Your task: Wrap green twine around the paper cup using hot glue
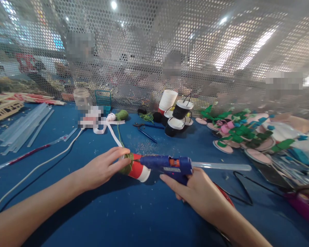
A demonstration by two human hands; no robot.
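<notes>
On the blue table (113,216), your left hand (103,168) clasps the yarn-wrapped cup (137,168), your right hand (197,192) grips the glue gun (170,165); stacked cups (168,99) stand behind.

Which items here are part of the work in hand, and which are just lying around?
In use: left hand, red-and-white cup, green twine wrapped on it, right hand, blue glue gun.
Lying about: spare glue sticks, pliers, black cups, glass jar, green foam pieces.

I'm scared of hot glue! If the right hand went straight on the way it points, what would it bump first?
Probably the cup that the left hand steadies; the glue gun in the right hand nearly touches it.
</notes>
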